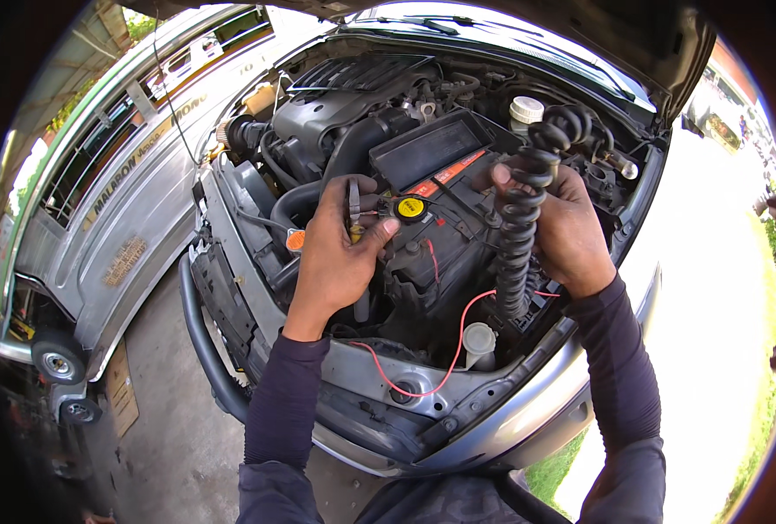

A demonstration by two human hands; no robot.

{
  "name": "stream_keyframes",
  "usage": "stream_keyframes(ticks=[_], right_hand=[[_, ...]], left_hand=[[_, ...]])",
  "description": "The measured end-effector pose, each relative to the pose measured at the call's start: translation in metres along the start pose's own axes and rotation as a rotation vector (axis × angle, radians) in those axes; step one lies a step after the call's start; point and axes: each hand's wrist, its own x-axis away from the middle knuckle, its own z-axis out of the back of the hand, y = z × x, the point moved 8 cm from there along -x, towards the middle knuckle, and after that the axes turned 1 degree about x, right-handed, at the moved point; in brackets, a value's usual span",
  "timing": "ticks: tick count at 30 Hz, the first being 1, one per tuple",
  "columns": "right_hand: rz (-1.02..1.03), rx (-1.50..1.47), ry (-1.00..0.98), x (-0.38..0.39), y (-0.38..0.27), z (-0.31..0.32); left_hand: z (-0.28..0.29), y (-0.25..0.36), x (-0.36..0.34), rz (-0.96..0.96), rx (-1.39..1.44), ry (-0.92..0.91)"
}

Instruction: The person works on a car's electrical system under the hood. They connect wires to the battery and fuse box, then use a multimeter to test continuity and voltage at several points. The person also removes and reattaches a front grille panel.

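My left hand, fingers curled, holds a small metal tool with some yellow showing, possibly pliers. Its thumb lies beside a yellow round cap with a black rim. My right hand grips a thick black ribbed hose that runs from the back right down toward the front of the engine bay. Between my hands lies the black battery; behind it are an open black tray and an orange label. A thin red wire loops along the front.
The vehicle's engine cover, white reservoir caps and washer filler surround the work area. A front bumper bar edges it. The raised hood hangs overhead. A silver jeepney-like vehicle stands at left, with cardboard on the ground.
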Motion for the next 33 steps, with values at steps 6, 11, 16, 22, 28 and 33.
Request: stream_keyframes(ticks=[6,11,16,22,28,33], right_hand=[[0.044,0.255,-0.005,0.002,0.002,-0.03],[-0.013,0.25,-0.001,-0.003,0.006,-0.012],[-0.012,0.231,0.063,0.002,0.013,-0.021],[0.059,0.146,0.009,-0.004,0.006,0.0],[0.066,0.139,0.026,-0.01,0.003,0.016],[0.1,0.187,0.032,-0.009,0.003,0.015]], left_hand=[[0.008,-0.012,0.008,0.014,0.023,0.166],[0.005,-0.017,0.01,0.01,-0.104,0.288],[0.011,-0.029,0.012,0.006,-0.17,0.379],[0.01,-0.036,0.009,0.037,-0.126,0.472],[-0.002,-0.039,0.007,0.07,-0.095,0.445],[-0.004,-0.04,0.011,0.042,-0.189,0.468]])
